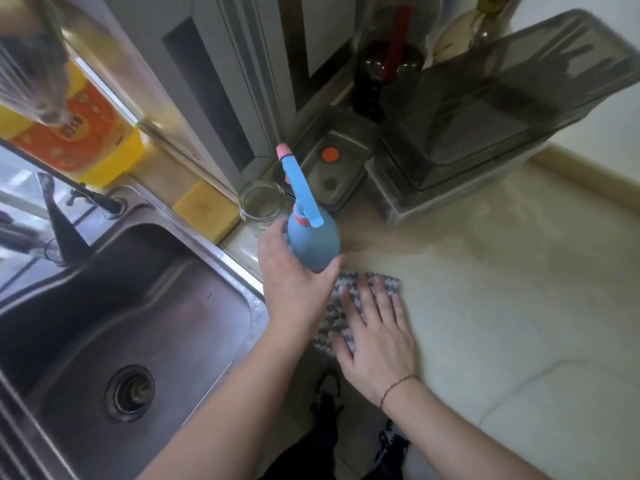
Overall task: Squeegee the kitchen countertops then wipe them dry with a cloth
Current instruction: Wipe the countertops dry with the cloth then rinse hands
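**Spray bottle up, cloth pinned flat, no squeegee spotted**

The blue spray bottle (313, 242) is gripped by the left hand (294, 275), fingers wrapped round its body, nozzle tilted toward 11 o'clock. Right beside it, at about 5 o'clock from the bottle, the grey-and-white cloth (349, 306) is pressed flat on the countertop (502, 289) under the right hand (375, 327), fingers laid out straight.

The cloth's long axis seems to run from 7 to 1 o'clock, and the bare counter stretches off toward 3 o'clock, so the right hand is clearly the nearer one for wiping that way. The sink (114, 306) is sat at 9 o'clock, the glass jar (261, 204) just past the bottle at 11. No squeegee can be made out anywhere, tbh.
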Tool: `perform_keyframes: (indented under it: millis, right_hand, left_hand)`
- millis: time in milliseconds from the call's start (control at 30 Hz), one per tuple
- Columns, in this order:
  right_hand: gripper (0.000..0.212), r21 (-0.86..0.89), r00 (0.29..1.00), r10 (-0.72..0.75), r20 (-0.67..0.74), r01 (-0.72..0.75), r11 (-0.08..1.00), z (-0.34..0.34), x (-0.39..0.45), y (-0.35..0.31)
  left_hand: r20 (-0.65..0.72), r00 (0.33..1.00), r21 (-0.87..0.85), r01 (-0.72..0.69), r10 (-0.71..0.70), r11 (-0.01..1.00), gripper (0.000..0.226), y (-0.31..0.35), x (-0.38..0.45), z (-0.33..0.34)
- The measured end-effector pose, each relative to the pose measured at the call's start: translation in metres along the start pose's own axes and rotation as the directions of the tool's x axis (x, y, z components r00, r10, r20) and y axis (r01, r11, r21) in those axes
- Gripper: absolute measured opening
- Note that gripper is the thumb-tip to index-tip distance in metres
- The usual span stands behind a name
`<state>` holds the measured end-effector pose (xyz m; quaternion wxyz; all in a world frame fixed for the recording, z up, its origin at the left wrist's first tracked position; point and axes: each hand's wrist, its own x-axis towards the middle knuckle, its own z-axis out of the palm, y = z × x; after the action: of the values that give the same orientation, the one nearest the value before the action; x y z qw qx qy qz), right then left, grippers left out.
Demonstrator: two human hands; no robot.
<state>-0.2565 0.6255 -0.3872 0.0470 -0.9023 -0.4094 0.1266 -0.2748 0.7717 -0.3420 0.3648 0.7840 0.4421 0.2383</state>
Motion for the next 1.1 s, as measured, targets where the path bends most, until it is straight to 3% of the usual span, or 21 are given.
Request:
perform_keyframes:
  millis: [167, 300, 400, 567, 667, 800, 900, 967, 1033, 1100]
  right_hand:
    - [0.062, -0.011, 0.997, -0.039, -0.06, 0.039, 0.999, 0.004, 0.002, 0.002]
    - [0.055, -0.041, 0.993, -0.07, -0.091, 0.067, 0.997, -0.001, 0.016, 0.016]
    - [0.059, 0.004, 0.994, -0.005, -0.113, 0.005, 1.0, -0.002, 0.029, 0.014]
    - [0.063, 0.114, 0.983, 0.101, -0.152, -0.084, 0.99, -0.001, 0.074, -0.019]
    - [0.064, 0.158, 0.986, 0.107, -0.124, -0.087, 0.984, -0.005, 0.101, -0.051]
    - [0.061, 0.154, 0.994, -0.108, -0.018, 0.109, 0.982, -0.005, 0.08, -0.058]
    - [0.06, 0.018, 0.967, -0.252, -0.036, 0.253, 0.967, -0.009, 0.05, -0.018]
    - [0.065, -0.041, 0.986, -0.165, -0.024, 0.164, 0.986, -0.014, 0.06, 0.003]
    - [0.068, 0.027, 1.0, 0.002, -0.023, -0.001, 1.0, -0.016, 0.082, -0.012]
    - [0.067, 0.116, 0.999, 0.047, -0.014, -0.046, 0.992, -0.015, 0.097, -0.046]
  left_hand:
    - [-0.082, 0.996, 0.083, -0.023, 0.03, 0.996, 0.08, 0.002, 0.003, 0.008]
    - [-0.059, 0.991, 0.057, -0.116, 0.119, 0.992, 0.078, -0.002, 0.006, -0.005]
    - [-0.071, 0.978, -0.011, -0.197, 0.196, 0.98, 0.076, -0.005, 0.004, -0.025]
    - [-0.148, 0.988, -0.178, -0.075, 0.049, 0.981, 0.074, -0.014, 0.001, -0.079]
    - [-0.171, 0.983, -0.156, -0.091, 0.064, 0.984, 0.08, -0.025, 0.002, -0.105]
    - [-0.17, 0.984, -0.148, -0.085, 0.059, 0.985, 0.084, -0.031, 0.002, -0.11]
    - [-0.154, 0.987, -0.171, -0.07, 0.043, 0.983, 0.082, -0.035, 0.004, -0.106]
    - [-0.129, 0.989, -0.156, -0.088, 0.068, 0.984, 0.082, -0.035, 0.004, -0.1]
    - [-0.096, 0.992, -0.15, -0.096, 0.082, 0.984, 0.081, -0.034, 0.002, -0.094]
    - [-0.105, 0.992, -0.166, -0.093, 0.076, 0.982, 0.081, -0.036, 0.001, -0.088]
